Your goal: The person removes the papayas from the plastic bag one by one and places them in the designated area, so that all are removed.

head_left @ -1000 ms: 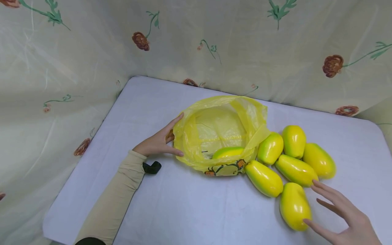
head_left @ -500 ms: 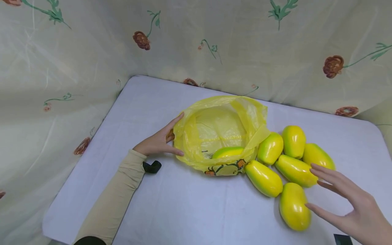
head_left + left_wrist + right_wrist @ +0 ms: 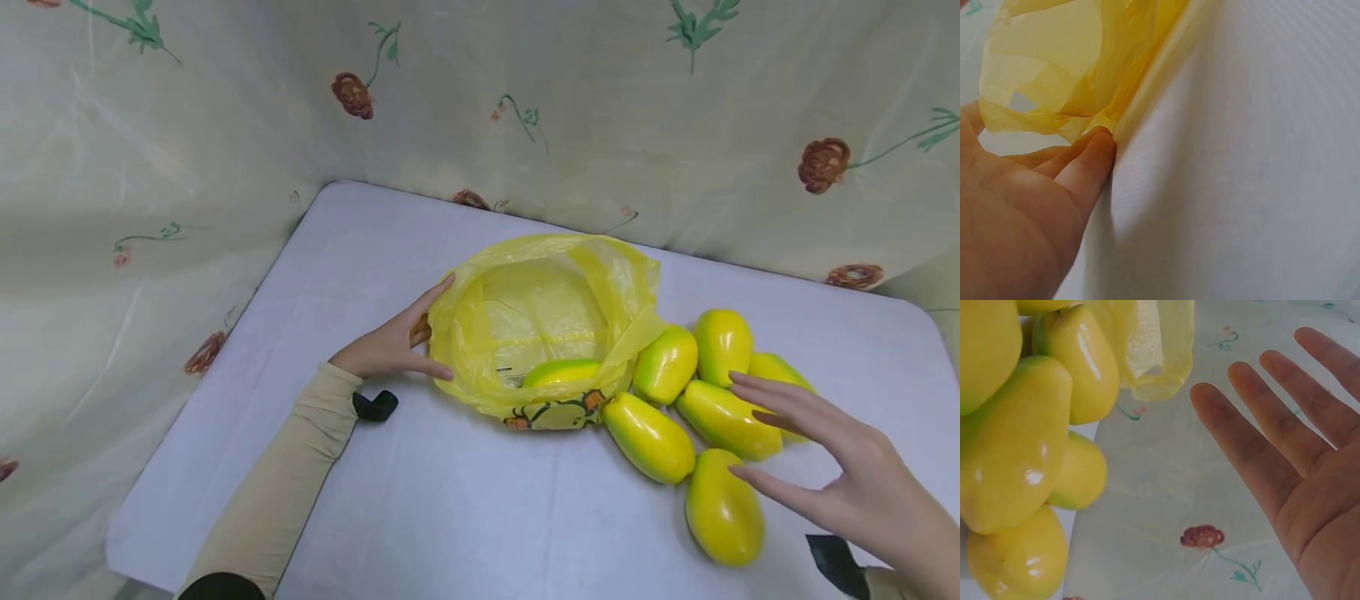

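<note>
A yellow plastic bag (image 3: 555, 308) lies with its mouth facing me, a printed drawing on its front. One yellow-green mango (image 3: 558, 372) shows inside it. At the bag's left side, my left hand (image 3: 390, 342) touches the rim with thumb and index finger spread apart; the left wrist view has its extended fingers (image 3: 1088, 165) against the plastic. Several shiny mangoes (image 3: 648, 437) lie right of the bag. Over the rightmost ones hovers my right hand (image 3: 840, 467), fingers spread, holding nothing. Its thumb tip overlaps the nearest mango (image 3: 723, 508) in the head view; contact cannot be told.
A white cloth covers the table (image 3: 420, 508). Behind and to the left hangs a pale curtain (image 3: 600, 108) with printed flowers, close to the table's edges. Dark straps (image 3: 375, 406) sit at both wrists.
My right hand has risen away from the nearest mango and moved up and slightly left over the rear ones. The left hand and the bag hold their place.
</note>
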A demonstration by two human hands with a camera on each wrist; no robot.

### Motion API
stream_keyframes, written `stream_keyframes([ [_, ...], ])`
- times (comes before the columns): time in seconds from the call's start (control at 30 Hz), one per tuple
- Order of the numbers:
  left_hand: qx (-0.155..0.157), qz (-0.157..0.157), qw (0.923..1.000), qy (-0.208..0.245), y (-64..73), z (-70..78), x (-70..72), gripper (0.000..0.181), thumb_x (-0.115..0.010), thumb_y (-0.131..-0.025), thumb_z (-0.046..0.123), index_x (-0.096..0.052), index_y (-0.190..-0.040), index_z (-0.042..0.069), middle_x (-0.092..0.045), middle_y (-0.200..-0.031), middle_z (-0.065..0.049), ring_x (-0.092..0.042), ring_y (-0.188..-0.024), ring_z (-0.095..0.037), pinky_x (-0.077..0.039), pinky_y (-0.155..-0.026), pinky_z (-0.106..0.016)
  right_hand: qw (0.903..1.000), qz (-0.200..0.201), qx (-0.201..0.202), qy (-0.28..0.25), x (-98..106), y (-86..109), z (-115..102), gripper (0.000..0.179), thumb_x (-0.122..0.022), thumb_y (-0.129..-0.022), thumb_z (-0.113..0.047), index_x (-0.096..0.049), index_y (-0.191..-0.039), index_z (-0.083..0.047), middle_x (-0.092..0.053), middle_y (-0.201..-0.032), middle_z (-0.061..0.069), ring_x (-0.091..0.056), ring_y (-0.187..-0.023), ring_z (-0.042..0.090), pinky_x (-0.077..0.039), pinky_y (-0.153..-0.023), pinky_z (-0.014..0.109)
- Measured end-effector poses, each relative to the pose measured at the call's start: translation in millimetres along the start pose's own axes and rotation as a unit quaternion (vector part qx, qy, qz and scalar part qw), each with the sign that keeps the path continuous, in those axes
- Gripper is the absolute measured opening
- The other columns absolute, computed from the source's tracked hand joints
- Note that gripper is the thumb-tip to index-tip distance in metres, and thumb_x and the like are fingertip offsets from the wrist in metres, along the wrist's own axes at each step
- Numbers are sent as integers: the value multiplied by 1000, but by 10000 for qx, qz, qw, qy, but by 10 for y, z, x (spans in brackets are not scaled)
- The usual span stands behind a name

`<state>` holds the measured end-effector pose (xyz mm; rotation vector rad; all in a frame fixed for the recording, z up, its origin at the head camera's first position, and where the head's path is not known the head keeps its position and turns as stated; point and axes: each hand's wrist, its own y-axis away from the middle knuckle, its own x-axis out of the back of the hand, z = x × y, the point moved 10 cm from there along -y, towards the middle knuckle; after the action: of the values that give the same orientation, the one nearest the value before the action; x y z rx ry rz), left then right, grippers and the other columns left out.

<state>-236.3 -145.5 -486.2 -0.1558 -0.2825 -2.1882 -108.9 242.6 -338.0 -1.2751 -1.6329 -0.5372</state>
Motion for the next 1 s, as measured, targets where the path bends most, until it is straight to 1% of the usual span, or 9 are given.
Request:
stream_keyframes([
  [0.1, 8, -5, 10000, 2, 4, 6, -1, 129, -93, -76, 14, -4, -161, 52, 1, -174, 15, -19, -161, -19, -26, -131, -47, 9999, -55, 142, 1, -3, -74, -62, 100, -101, -56, -5, -61, -144, -28, -54, -148, -19, -42, -124, -22, -36, -92, -8],
  [0.23, 38, -18, 10000, -6, 2, 5, -7, 128, -93, -77, 13, -4, -162, 52, 1, -173, 17, -17, -161, -18, -24, -132, -46, 9994, -290, 191, -24, -27, -180, -126, 95, -100, -61, -9, -60, -144, -32, -57, -146, -16, -42, -126, -19, -34, -95, -9],
  [0.4, 36, 1, 10000, -53, -16, 4, -3, 128, -92, -78, 12, -4, -162, 51, 1, -173, 16, -16, -161, -16, -23, -132, -45, 9958, -472, 762, -197, -20, -334, -299, 93, -99, -61, -4, -61, -143, -25, -62, -143, -8, -48, -127, -14, -36, -101, -5],
  [0.43, 38, 4, 10000, -59, -18, 3, -2, 128, -92, -78, 11, -4, -162, 50, 1, -173, 16, -16, -161, -16, -23, -132, -44, 9945, -507, 895, -207, -23, -366, -330, 93, -99, -60, -4, -61, -144, -23, -62, -143, -8, -49, -127, -14, -37, -102, -4],
  [0.53, 42, 5, 10000, -57, -18, 9, 0, 128, -92, -78, 10, -4, -163, 49, -1, -174, 14, -18, -161, -17, -24, -132, -44, 9904, -634, 1196, -277, -51, -457, -391, 90, -98, -63, -7, -62, -143, -23, -61, -144, -11, -46, -132, -14, -33, -107, -2],
  [0.6, 43, -7, 10000, -54, -16, 17, -3, 128, -91, -78, 10, -4, -163, 49, -1, -174, 13, -19, -161, -18, -25, -132, -44, 9876, -726, 1353, -340, -82, -515, -421, 87, -98, -65, -8, -62, -143, -24, -60, -144, -13, -45, -134, -14, -32, -108, -2],
  [0.67, 51, -13, 10000, -36, -11, 26, -5, 129, -91, -78, 9, -3, -163, 49, -1, -174, 13, -20, -161, -18, -26, -131, -44, 9848, -781, 1494, -418, -108, -568, -448, 84, -97, -66, -8, -63, -142, -23, -60, -144, -14, -48, -131, -13, -34, -107, -1],
  [0.83, 75, 6, 10000, 22, 6, 29, -1, 130, -92, -77, 10, -4, -162, 51, 0, -174, 13, -19, -161, -19, -26, -131, -44, 9818, -940, 1592, -423, -162, -702, -512, 82, -96, -68, -9, -63, -142, -22, -62, -144, -11, -59, -117, -7, -42, -99, 0],
  [1.0, 58, 10, 10000, 31, 9, 20, 0, 130, -93, -76, 10, -4, -162, 51, 0, -174, 13, -18, -161, -19, -25, -131, -45, 9814, -1239, 1450, -228, -223, -827, -571, 78, -93, -75, -16, -60, -145, -26, -62, -145, -7, -65, -107, 3, -49, -94, 6],
])
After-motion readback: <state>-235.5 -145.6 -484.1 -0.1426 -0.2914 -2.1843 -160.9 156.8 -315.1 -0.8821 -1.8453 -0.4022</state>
